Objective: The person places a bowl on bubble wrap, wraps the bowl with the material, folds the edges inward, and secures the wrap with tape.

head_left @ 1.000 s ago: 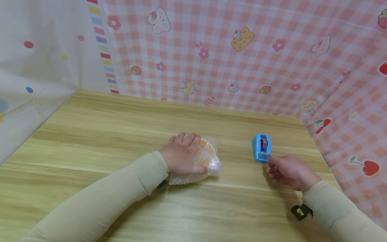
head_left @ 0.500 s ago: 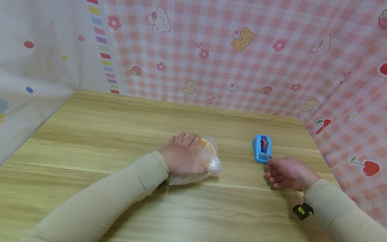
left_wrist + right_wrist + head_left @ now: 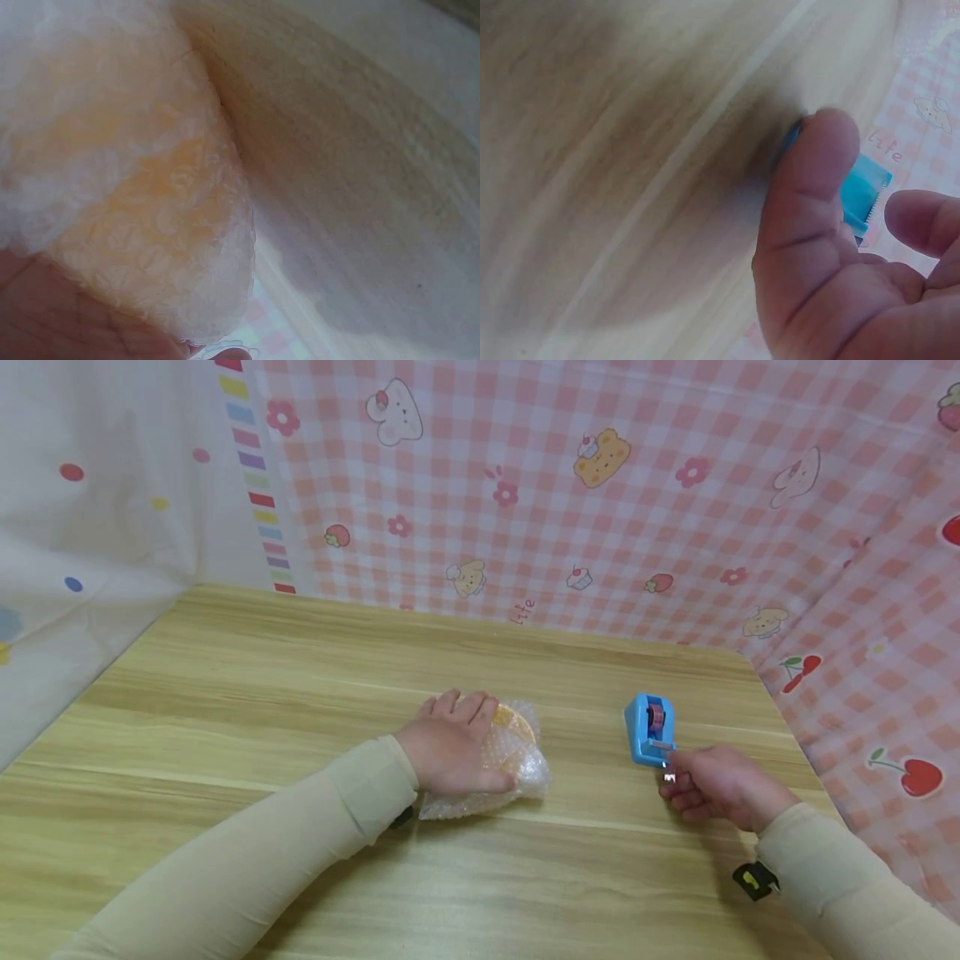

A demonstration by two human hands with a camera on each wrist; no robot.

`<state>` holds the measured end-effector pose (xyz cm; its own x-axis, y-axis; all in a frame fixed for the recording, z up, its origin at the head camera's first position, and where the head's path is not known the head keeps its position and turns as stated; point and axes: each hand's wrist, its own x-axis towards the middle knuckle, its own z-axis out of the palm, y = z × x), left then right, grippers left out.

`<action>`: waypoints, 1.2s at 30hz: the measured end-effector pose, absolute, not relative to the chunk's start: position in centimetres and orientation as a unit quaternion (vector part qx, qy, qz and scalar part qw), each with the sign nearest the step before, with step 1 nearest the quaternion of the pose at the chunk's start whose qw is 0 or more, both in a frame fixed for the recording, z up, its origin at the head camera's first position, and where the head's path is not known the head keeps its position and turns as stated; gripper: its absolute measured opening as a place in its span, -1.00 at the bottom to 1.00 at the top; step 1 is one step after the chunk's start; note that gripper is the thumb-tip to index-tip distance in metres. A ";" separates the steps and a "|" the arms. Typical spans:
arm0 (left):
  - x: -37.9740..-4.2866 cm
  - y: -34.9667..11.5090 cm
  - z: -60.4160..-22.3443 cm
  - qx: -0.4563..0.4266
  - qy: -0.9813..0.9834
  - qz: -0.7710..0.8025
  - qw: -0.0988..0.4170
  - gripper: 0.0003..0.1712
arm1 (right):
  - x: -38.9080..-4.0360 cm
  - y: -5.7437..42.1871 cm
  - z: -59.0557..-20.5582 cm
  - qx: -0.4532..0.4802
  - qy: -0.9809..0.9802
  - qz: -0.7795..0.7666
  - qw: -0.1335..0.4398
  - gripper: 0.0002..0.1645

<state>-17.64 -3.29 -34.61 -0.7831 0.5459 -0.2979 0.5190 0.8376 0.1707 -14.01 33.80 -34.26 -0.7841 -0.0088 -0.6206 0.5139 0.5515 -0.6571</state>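
My left hand (image 3: 452, 752) presses flat, fingers spread, on a clear bubble-wrap packet (image 3: 528, 770). Through the plastic shows something orange-yellow with a rounded edge; its kind cannot be made out. In the left wrist view the palm (image 3: 67, 319) lies against the bubble wrap (image 3: 142, 217). To the right stands a small blue tape dispenser (image 3: 639, 731) with a pinkish roll. At its cutter end my right hand (image 3: 723, 785) pinches a short shiny strip of tape (image 3: 669, 774). In the right wrist view curled fingers partly hide the dispenser (image 3: 864, 193), and the strip cannot be made out.
Both hands work over a wood-grain table (image 3: 300, 693). A pink checked cloth (image 3: 525, 485) hangs behind it and along the right side, and a white dotted cloth (image 3: 112, 527) along the left. A black wrist camera (image 3: 753, 881) hangs under the right sleeve.
The right hand has shifted very slightly right at the dispenser, and a shiny strip now shows more clearly at its fingertips. The dispenser has moved slightly nearer. The left hand and packet stay put.
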 end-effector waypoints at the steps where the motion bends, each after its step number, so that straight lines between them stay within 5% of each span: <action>1: -17.6 -3.3 -34.6 0.283 0.943 0.041 0.170 0.37 | -14.1 33.8 -34.2 0.149 0.834 -0.447 0.287 -0.35; 16: -17.6 -3.4 -34.7 0.283 0.943 0.045 0.170 0.38 | -14.0 33.5 -34.5 0.133 0.859 -0.429 0.247 -0.61; 36: -17.7 -3.4 -34.7 0.286 0.943 0.043 0.164 0.39 | -14.1 32.4 -34.4 0.117 0.915 -0.326 0.206 -0.60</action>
<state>-17.68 -3.37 -34.69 -0.7825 0.5534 -0.2854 0.5248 0.8328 0.1759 -14.09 32.42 -34.40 -0.8882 0.0796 -0.4525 0.3476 0.7605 -0.5485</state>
